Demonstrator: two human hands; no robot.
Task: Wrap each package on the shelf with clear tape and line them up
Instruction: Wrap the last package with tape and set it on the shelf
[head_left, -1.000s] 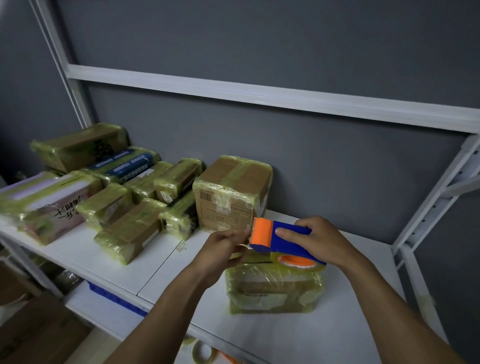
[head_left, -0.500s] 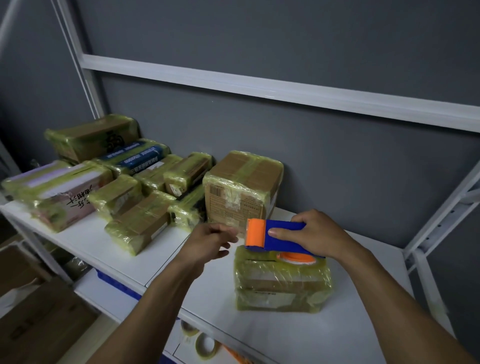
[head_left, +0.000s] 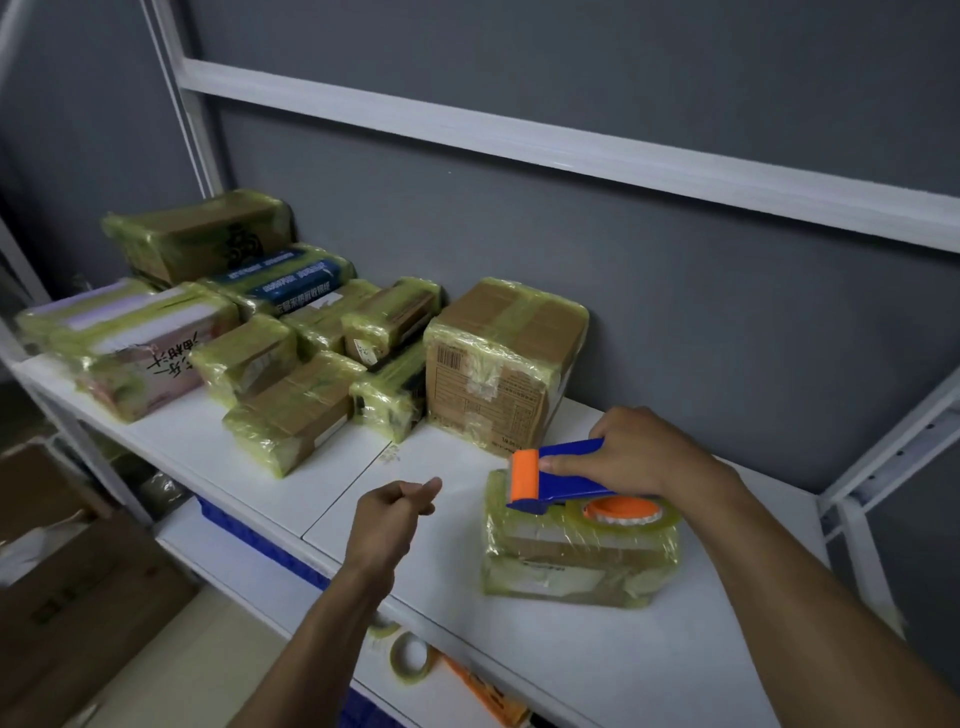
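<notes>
The right hand (head_left: 631, 457) is gripping the blue dispenser (head_left: 566, 475), fingers wrapped round its handle, and is holding it down on top of the package (head_left: 576, 561). The orange roller is sitting at the package's top left edge, and the clear roll (head_left: 628, 512) is lying flat against its top. That package, wrapped all round in yellowish tape, is resting on the white shelf (head_left: 260, 483), towards the front and right, apart from the others.

The left hand (head_left: 389, 514) is hovering over the shelf, just left of the package, fingers curled in, thumb against the forefinger, nothing visible in it.

Behind, a big taped box (head_left: 514, 332) is standing against the grey wall, near the dispenser. To its left, the wrapped packages (head_left: 291, 415) are sitting crowded together, some stacked. Down on the lower shelf, a spare roll (head_left: 410, 657) is lying.
</notes>
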